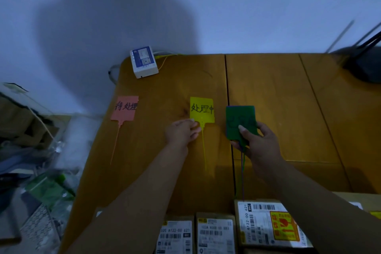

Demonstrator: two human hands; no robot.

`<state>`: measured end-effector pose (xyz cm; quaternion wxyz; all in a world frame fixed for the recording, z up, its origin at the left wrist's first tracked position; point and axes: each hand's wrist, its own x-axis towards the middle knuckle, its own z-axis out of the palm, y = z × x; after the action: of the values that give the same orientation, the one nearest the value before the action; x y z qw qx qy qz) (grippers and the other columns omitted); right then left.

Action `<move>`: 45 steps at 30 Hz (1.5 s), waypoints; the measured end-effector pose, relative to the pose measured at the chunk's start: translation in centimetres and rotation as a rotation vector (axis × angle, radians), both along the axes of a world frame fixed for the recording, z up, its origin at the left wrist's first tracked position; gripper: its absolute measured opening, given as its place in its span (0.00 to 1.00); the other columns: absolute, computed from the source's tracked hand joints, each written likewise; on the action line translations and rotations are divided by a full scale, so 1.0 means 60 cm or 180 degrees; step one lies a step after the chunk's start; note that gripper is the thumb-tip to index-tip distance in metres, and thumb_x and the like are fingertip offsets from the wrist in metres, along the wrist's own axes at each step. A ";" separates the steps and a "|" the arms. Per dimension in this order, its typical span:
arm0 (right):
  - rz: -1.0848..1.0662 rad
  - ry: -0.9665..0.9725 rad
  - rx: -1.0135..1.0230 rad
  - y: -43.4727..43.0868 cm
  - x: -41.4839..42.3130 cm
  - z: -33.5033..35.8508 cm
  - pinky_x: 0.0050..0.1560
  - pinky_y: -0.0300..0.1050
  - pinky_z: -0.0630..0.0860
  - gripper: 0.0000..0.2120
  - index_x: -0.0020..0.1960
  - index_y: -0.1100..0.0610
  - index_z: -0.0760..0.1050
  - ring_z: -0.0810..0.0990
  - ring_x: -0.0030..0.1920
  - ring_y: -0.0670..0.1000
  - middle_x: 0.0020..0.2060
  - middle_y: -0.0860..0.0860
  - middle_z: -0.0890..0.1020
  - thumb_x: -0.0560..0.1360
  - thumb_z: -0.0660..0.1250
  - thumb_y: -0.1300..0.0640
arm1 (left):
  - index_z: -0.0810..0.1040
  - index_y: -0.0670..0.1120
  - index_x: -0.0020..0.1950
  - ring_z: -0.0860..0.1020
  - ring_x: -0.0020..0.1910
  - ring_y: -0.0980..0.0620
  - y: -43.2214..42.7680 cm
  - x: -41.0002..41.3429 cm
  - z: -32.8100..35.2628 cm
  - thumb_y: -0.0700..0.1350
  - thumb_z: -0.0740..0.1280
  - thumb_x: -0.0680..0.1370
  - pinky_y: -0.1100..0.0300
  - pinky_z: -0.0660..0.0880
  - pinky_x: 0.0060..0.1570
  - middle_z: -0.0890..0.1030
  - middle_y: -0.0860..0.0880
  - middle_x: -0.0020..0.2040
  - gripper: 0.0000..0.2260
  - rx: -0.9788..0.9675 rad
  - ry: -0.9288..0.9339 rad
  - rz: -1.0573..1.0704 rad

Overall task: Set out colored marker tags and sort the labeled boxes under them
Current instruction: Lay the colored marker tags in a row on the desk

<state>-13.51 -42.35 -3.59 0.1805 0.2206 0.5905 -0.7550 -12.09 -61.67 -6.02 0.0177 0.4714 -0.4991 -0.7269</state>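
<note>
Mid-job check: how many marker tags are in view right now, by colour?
pink tag: 1
yellow tag: 1
green tag: 1
purple tag: 1, only its edge shows behind the green tag
Total: 4

Wooden table fills the centre, w/ a dark seam running 12 to 6 o'clock. At its far-left corner, approx. 11 o'clock, sits a small white device w/ a blue label on top. A thin yellow cable trails from behind it. At 2 o'clock, a black object w/ thin antennas sits on the table's far edge. Pale wall behind carries a big shadow. At 9 o'clock, off the table: cardboard box. At 8 o'clock: a green packet in clear plastic; the rest is too blurred to tell.
</note>
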 end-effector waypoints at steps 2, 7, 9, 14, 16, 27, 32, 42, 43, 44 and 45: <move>-0.0105 -0.0039 -0.0083 0.007 0.001 -0.002 0.31 0.45 0.85 0.17 0.68 0.63 0.74 0.85 0.44 0.57 0.50 0.58 0.83 0.80 0.70 0.67 | 0.81 0.39 0.55 0.84 0.34 0.52 0.001 -0.008 -0.012 0.34 0.68 0.81 0.64 0.80 0.33 0.85 0.41 0.50 0.05 -0.0075 -0.0018 -0.0042; -0.0204 -0.0100 -0.0220 0.017 -0.003 0.001 0.35 0.47 0.87 0.19 0.70 0.63 0.73 0.86 0.47 0.58 0.57 0.62 0.83 0.80 0.70 0.66 | 0.83 0.34 0.55 0.86 0.33 0.48 -0.001 -0.011 -0.027 0.37 0.72 0.79 0.58 0.83 0.31 0.86 0.42 0.44 0.08 -0.0747 -0.0080 -0.0288; -0.0225 -0.0049 -0.0257 0.021 -0.009 0.007 0.40 0.48 0.87 0.21 0.72 0.63 0.72 0.86 0.49 0.58 0.61 0.62 0.82 0.80 0.70 0.66 | 0.84 0.38 0.57 0.86 0.34 0.46 0.000 -0.001 -0.028 0.42 0.73 0.79 0.51 0.85 0.37 0.87 0.44 0.40 0.10 -0.1507 -0.0156 -0.0542; -0.0310 0.0097 -0.0357 0.035 -0.022 0.028 0.43 0.48 0.87 0.22 0.74 0.62 0.70 0.86 0.50 0.56 0.64 0.62 0.81 0.81 0.69 0.65 | 0.77 0.52 0.73 0.72 0.72 0.45 0.026 0.040 -0.028 0.53 0.67 0.81 0.49 0.71 0.68 0.78 0.48 0.70 0.20 -0.4145 -0.0190 -0.2292; -0.0313 0.0156 -0.0373 0.043 -0.024 0.036 0.44 0.48 0.87 0.22 0.74 0.63 0.70 0.86 0.50 0.56 0.66 0.63 0.81 0.81 0.69 0.65 | 0.67 0.55 0.80 0.58 0.81 0.46 0.037 0.048 -0.031 0.54 0.60 0.85 0.47 0.62 0.76 0.65 0.51 0.81 0.23 -0.4369 -0.0263 -0.3017; -0.0452 0.0238 -0.0336 0.113 -0.017 0.067 0.40 0.47 0.87 0.22 0.73 0.63 0.71 0.86 0.53 0.57 0.64 0.63 0.82 0.81 0.70 0.65 | 0.62 0.55 0.82 0.54 0.83 0.46 0.098 0.038 -0.034 0.56 0.56 0.86 0.43 0.57 0.77 0.59 0.51 0.84 0.23 -0.4296 -0.0291 -0.3257; -0.0451 0.0263 -0.0189 0.154 -0.025 0.072 0.37 0.46 0.87 0.18 0.68 0.64 0.74 0.86 0.49 0.55 0.59 0.61 0.84 0.80 0.71 0.64 | 0.84 0.48 0.62 0.80 0.61 0.48 0.186 0.014 0.021 0.52 0.66 0.83 0.56 0.72 0.56 0.85 0.49 0.59 0.13 -0.3074 0.0677 -0.1965; -0.0311 0.0365 -0.0133 0.266 -0.078 0.068 0.37 0.47 0.86 0.11 0.60 0.62 0.77 0.87 0.49 0.56 0.53 0.60 0.86 0.80 0.72 0.60 | 0.81 0.44 0.57 0.87 0.37 0.54 0.375 -0.064 0.086 0.43 0.75 0.78 0.62 0.78 0.37 0.88 0.47 0.46 0.09 -0.0219 0.0808 -0.1144; -0.0262 0.0355 -0.0126 0.280 -0.085 0.066 0.37 0.48 0.86 0.09 0.59 0.61 0.77 0.86 0.48 0.55 0.52 0.60 0.85 0.81 0.71 0.60 | 0.80 0.44 0.58 0.87 0.37 0.53 0.383 -0.072 0.082 0.43 0.74 0.79 0.62 0.80 0.36 0.89 0.47 0.45 0.10 -0.0052 0.0789 -0.1092; -0.0223 0.0350 -0.0115 0.295 -0.092 0.063 0.38 0.48 0.87 0.07 0.58 0.61 0.77 0.85 0.47 0.55 0.52 0.60 0.85 0.82 0.70 0.60 | 0.80 0.44 0.58 0.88 0.37 0.52 0.391 -0.079 0.078 0.43 0.74 0.79 0.62 0.81 0.35 0.89 0.46 0.44 0.09 0.0095 0.0782 -0.1076; -0.0200 0.0352 -0.0088 0.309 -0.099 0.059 0.38 0.48 0.87 0.05 0.57 0.59 0.77 0.85 0.47 0.54 0.52 0.59 0.85 0.82 0.70 0.61 | 0.80 0.45 0.58 0.88 0.37 0.51 0.398 -0.085 0.074 0.43 0.74 0.79 0.61 0.82 0.35 0.89 0.47 0.44 0.09 0.0207 0.0776 -0.1107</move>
<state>-19.46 -23.78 -0.05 0.1268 0.1944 0.5819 -0.7794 -17.18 -37.76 -1.60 -0.0630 0.2870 -0.5434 -0.7863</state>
